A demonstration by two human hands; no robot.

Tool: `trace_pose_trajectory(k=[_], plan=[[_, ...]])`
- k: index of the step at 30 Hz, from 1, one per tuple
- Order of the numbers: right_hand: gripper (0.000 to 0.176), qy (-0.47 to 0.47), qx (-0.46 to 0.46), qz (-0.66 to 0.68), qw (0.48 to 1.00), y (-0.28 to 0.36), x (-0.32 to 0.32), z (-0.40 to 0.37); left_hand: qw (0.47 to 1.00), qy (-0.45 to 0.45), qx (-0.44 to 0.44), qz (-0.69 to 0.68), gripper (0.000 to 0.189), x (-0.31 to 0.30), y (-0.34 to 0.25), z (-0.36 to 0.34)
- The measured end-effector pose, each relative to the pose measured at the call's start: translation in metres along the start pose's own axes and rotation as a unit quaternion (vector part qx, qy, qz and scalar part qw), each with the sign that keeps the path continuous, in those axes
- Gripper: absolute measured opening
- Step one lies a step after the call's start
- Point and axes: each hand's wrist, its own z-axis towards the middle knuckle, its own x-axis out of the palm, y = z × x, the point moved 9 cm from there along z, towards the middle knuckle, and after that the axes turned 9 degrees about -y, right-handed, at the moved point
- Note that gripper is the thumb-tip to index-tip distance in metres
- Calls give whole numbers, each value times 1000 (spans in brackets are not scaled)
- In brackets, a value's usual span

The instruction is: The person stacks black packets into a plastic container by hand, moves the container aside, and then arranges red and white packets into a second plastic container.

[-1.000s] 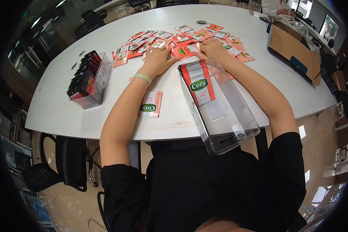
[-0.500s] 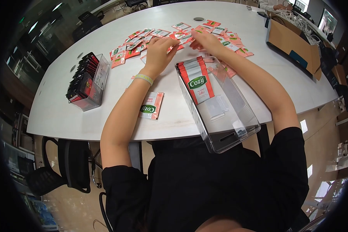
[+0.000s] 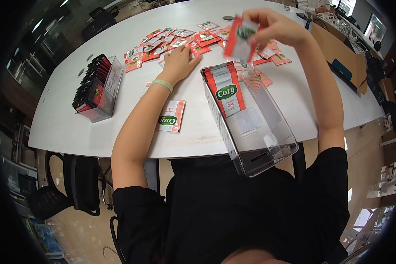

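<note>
Raised above the pile, my right hand [image 3: 275, 27] pinches a red and white tea sachet [image 3: 241, 39], slightly blurred. My left hand [image 3: 179, 64] lies at the near edge of the scattered sachets [image 3: 180, 42]; its fingertips touch them, and whether it grips one is hidden. Below my right hand stands a clear plastic box [image 3: 268, 121], with a row of upright Cozy sachets [image 3: 227, 91] at its far left end. Another sachet [image 3: 170, 116] lies flat on the table beside my left forearm.
A clear box [image 3: 112, 88] of black and red sachets stands at the left of the white table [image 3: 75, 136]. At the right are an open cardboard box [image 3: 339, 53] and white cables [image 3: 345, 28]. Another person's hand [image 3: 323, 9] shows at the back right.
My right hand has risen from the pile and moved right, now with a sachet in its fingers. My left hand has shifted slightly down and left.
</note>
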Motion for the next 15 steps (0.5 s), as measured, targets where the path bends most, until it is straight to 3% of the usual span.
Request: trace_pose_trajectory(k=[1,2,4,5,7,9,11,15], plan=[[17,99,33,-70,992,0,20,-13,1000,15,-24,-3,53,3,5,-1],[17,102,34,-71,992,6,27,-18,998,31,-48,-6,59,6,9,-3],[18,249,62,-187,948,0,71,-34,998,28,-48,0,60,6,9,-3],[18,249,62,-184,949,0,82,-34,999,23,-44,8,60,5,8,-3],[22,253,-13,-366,895,-6,101,-33,999,22,-44,12,59,4,6,-4],[24,232,-29,-421,877,-8,108,-33,997,45,-55,7,58,5,9,-4],[27,145,-32,-530,835,-2,100,-31,998,31,-48,7,58,6,10,-2],[31,137,-40,-518,844,0,101,-29,998,26,-58,-7,55,11,14,-2]])
